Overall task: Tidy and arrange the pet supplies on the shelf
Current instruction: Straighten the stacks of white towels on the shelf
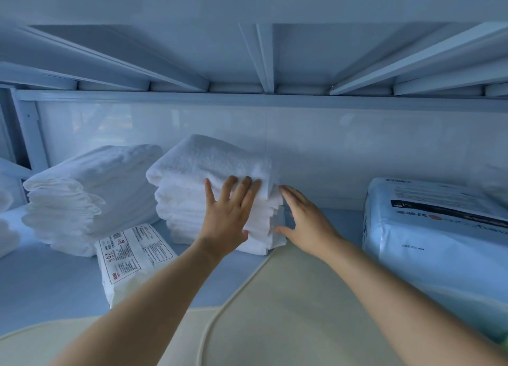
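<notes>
1. The left hand [228, 214] lay flat against the front face of the middle towel stack [209, 173]. Its fingers [246, 192] were straight and spread, gripping nothing.
2. The right hand [305, 222] rested against the right side of the same stack. Its fingers [291, 193] were straight and close together, and the thumb touched the lower front corner.
3. The middle towel stack, white and folded, stood on the shelf [41, 283] close to the back panel [357, 145]. It stood between a second towel stack [90, 189] on the left and a large wrapped pack [434, 228] on the right.
4. A small white packet [129, 255] lay in front of the two stacks, with its far end just beside them. Its red-bordered label carried a barcode and dense print that was too small to read.
5. The large wrapped pack carried a dark band with pale characters and an orange-red dot. Blocks of fine print sat on its top face. None of this writing was legible.
6. The right edge of the view cut off the large wrapped pack.
7. More white fabric [5, 200] at the far left was cut off and could not be identified.
8. Two beige pads [288, 310] with rounded corners lay in the foreground. The forearms partly covered them and the lower edge cut them off.
</notes>
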Tool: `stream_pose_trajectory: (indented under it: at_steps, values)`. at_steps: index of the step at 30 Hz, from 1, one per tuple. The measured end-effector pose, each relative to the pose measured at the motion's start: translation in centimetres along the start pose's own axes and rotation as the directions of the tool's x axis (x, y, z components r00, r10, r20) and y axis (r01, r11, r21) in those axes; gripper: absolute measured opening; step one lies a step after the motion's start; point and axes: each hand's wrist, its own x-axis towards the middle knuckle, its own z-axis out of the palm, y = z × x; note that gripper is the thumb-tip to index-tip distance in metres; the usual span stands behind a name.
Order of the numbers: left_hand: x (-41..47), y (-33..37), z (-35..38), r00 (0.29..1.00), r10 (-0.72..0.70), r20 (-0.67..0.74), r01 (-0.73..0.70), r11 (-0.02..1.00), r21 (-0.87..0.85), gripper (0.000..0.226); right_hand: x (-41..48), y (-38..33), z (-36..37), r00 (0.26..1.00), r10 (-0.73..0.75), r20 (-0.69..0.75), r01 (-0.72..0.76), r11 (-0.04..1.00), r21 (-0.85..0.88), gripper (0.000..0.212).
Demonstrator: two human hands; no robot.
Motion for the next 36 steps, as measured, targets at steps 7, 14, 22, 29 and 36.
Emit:
stream_pose_trajectory:
  at_steps: [7, 14, 22, 29, 36]
  values:
    - [0.0, -0.3, -0.8, 0.994, -0.009, -0.109, 0.000, 0.996, -0.088, 0.086, -0.7, -0.1, 0.7, 1.000, 0.008, -0.010, -0.008, 1.000, -0.026, 0.084]
    - [0.3, 0.6, -1.0, 1.000, 0.019, 0.022, -0.019, 1.000, -0.016, 0.126, -0.5, -0.4, 1.1, 0.997, 0.066, -0.035, -0.065, 0.997, 0.028, 0.080]
    - [0.2, 0.6, -0.9, 0.997, 0.077, -0.025, -0.078, 0.995, -0.059, 0.088, -2.0, 0.4, 1.5, 0.991, 0.133, -0.003, -0.133, 0.991, -0.029, 0.082]
    - [-0.8, -1.5, -0.6, 0.985, 0.126, -0.121, -0.142, 0.981, -0.133, 0.077, -1.5, 0.5, 1.2, 0.988, 0.152, -0.024, -0.153, 0.987, -0.041, 0.081]
    - [-2.1, -6.8, -0.7, 0.983, 0.153, -0.099, -0.177, 0.934, -0.311, 0.078, -0.5, 0.0, 1.8, 0.994, 0.085, -0.074, -0.085, 0.996, 0.002, 0.084]
